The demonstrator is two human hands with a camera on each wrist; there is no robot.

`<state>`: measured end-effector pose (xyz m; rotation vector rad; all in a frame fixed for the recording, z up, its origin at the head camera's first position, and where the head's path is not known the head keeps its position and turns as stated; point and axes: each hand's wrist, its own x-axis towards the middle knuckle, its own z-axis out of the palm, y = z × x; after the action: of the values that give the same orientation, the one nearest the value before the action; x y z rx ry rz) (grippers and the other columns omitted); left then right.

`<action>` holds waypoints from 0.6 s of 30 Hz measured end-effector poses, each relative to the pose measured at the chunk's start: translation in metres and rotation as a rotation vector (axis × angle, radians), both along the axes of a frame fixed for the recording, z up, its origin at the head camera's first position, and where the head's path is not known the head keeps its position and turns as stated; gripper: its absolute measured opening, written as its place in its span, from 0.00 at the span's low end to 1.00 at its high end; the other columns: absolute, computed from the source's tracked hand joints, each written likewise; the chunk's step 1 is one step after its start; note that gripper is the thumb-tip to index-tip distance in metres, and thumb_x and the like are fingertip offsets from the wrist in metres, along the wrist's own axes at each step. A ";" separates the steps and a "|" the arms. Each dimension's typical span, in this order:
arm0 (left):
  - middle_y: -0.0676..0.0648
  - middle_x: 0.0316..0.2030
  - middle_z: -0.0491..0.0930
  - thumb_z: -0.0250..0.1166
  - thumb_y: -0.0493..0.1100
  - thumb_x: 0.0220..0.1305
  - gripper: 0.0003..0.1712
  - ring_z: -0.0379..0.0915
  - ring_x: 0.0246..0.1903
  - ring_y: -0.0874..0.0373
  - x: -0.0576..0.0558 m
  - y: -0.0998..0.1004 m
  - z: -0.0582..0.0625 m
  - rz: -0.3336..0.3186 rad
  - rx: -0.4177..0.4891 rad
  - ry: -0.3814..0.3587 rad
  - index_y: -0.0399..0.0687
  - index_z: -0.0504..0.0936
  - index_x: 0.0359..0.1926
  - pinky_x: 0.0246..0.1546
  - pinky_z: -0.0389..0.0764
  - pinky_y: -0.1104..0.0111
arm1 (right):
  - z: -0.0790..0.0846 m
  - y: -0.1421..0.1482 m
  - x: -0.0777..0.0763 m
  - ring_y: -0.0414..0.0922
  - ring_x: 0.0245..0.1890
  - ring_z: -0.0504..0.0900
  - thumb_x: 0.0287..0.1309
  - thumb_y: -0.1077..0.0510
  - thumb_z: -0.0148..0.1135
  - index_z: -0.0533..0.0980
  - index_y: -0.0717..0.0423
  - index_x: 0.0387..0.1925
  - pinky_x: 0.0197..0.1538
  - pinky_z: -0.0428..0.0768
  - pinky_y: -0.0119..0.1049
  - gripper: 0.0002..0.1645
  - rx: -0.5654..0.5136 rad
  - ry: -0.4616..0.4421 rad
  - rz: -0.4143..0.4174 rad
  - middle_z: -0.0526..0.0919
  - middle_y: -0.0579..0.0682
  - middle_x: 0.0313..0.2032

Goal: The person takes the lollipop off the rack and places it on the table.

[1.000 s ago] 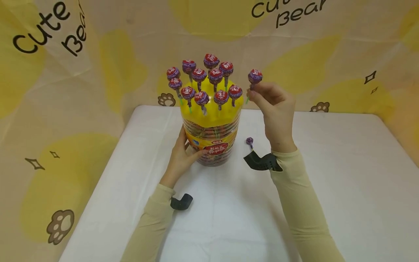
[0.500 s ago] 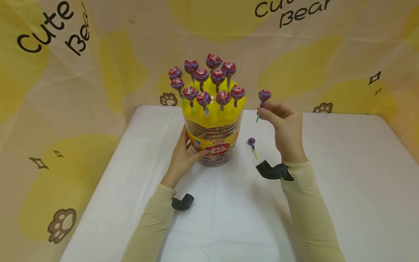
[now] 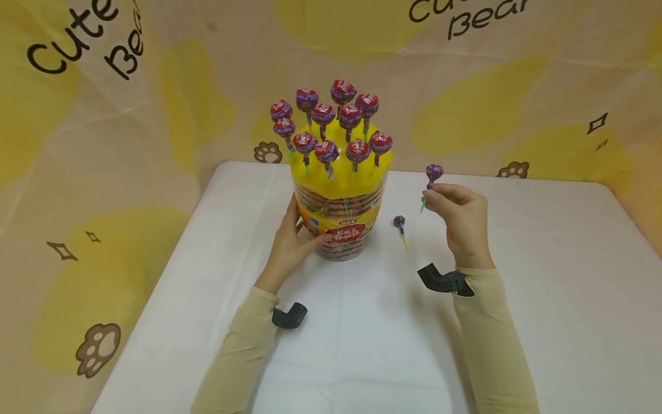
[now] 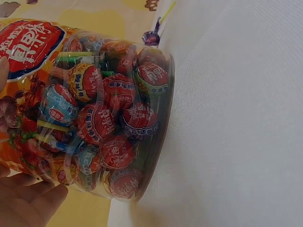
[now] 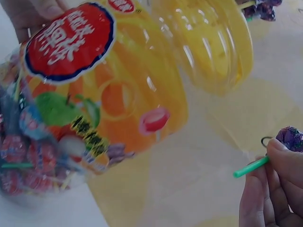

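A clear ribbed plastic jar (image 3: 338,251) with a yellow lid (image 3: 338,183) stands on the white table. Several purple-and-red wrapped lollipops (image 3: 323,114) stick upright out of the lid. My left hand (image 3: 288,247) grips the jar low on its left side, thumb across the front label; its other fingers are partly hidden behind. More wrapped lollipops (image 4: 94,123) fill the jar. To the right, above the table, my right hand (image 3: 465,227) pinches another lollipop (image 3: 434,171) just under its purple wrapper. The free end of its green stick (image 5: 250,167) shows in the right wrist view.
One purple lollipop (image 3: 399,222) with a yellow-green stick lies on the table (image 3: 558,276) right of the jar. A yellow and beige printed cloth (image 3: 465,103) hangs behind and along the left side. Black mounts (image 3: 445,280) are fixed at both sleeves.
My right hand has moved right and down, carrying its lollipop away from the jar's lid. My left hand keeps its grip on the jar. The view has shifted slightly.
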<state>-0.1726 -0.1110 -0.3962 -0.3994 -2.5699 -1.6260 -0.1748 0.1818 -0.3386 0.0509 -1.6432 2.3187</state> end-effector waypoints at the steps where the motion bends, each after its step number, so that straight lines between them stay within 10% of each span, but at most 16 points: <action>1: 0.46 0.71 0.50 0.71 0.48 0.55 0.60 0.48 0.69 0.51 0.000 0.000 0.000 -0.001 0.001 0.000 0.56 0.36 0.75 0.66 0.60 0.53 | -0.002 0.001 0.000 0.42 0.25 0.83 0.49 0.73 0.66 0.83 0.66 0.27 0.36 0.84 0.31 0.03 -0.009 -0.007 0.001 0.84 0.52 0.25; 18: 0.45 0.72 0.47 0.71 0.47 0.55 0.60 0.46 0.70 0.50 -0.001 0.000 0.003 -0.002 -0.002 -0.009 0.50 0.36 0.75 0.66 0.60 0.53 | -0.034 0.023 -0.009 0.42 0.26 0.84 0.49 0.74 0.65 0.83 0.65 0.28 0.35 0.84 0.30 0.05 0.043 -0.094 0.102 0.85 0.51 0.26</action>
<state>-0.1733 -0.1112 -0.3935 -0.3959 -2.5786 -1.6302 -0.1839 0.2051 -0.3723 0.0363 -1.7754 2.3945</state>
